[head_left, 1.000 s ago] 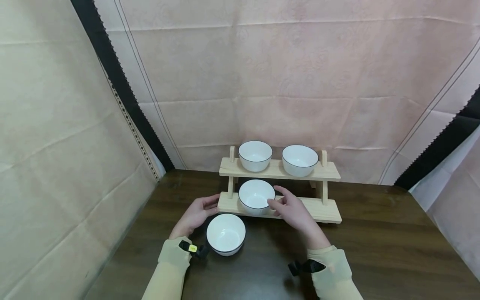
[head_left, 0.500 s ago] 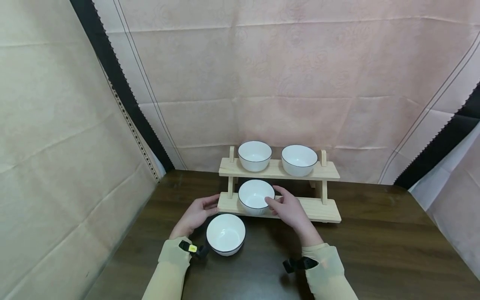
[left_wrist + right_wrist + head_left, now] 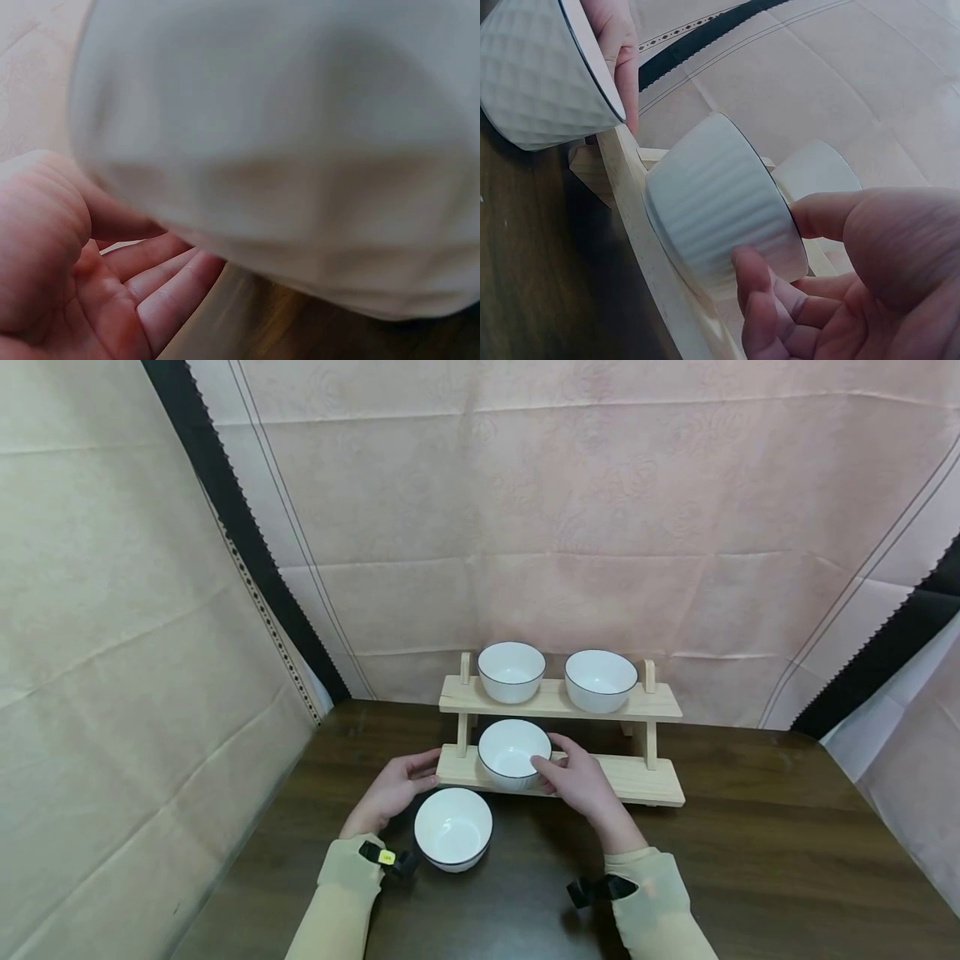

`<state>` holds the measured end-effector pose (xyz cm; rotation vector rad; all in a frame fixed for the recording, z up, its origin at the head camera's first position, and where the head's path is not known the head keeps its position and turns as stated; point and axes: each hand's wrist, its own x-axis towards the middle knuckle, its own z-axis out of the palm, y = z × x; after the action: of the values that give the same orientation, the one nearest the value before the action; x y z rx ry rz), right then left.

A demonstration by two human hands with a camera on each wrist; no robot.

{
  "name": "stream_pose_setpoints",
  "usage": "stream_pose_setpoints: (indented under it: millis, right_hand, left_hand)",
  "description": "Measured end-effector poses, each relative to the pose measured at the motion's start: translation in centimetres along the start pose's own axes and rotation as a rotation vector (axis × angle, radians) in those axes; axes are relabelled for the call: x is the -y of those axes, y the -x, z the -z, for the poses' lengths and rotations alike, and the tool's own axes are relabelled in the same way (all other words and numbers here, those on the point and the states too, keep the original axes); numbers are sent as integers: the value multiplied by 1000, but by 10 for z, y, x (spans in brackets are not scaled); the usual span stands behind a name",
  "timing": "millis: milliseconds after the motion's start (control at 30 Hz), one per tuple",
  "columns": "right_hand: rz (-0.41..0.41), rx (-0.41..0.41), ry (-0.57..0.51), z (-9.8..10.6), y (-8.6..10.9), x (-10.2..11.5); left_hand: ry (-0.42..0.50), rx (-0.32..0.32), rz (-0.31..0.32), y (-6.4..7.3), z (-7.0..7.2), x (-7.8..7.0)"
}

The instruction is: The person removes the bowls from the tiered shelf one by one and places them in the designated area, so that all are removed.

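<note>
A white bowl (image 3: 513, 750) with a dark rim stands on the lower tier of a wooden two-tier rack (image 3: 622, 781), near its left end. At its right side my right hand (image 3: 581, 781) holds it, thumb at the rim and fingers against the ribbed outside (image 3: 712, 202). My left hand (image 3: 393, 789) touches the left end of the lower board, its fingers (image 3: 176, 296) mostly straight. Another white bowl (image 3: 453, 828) stands on the table in front of the rack, close to my left wrist. It hides part of the left hand in the left wrist view.
Two more white bowls, a left one (image 3: 512, 672) and a right one (image 3: 600, 681), stand on the upper tier. The dark wooden table (image 3: 757, 843) has pale cloth (image 3: 585, 527) hanging behind it and at the sides.
My right hand and forearm have shifted slightly left, and the thumb lies a little further over the bowl's rim. The left hand, rack and bowls stay in place.
</note>
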<state>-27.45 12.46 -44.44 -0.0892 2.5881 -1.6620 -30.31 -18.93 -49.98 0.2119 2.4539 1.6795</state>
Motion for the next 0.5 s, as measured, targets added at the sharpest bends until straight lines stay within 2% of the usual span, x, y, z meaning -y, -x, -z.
stream_pose_setpoints:
  millis: [500]
  right_hand:
    - [-13,2,-9,-1,1,1]
  left_hand:
    - [9,8,5,-2,0,3]
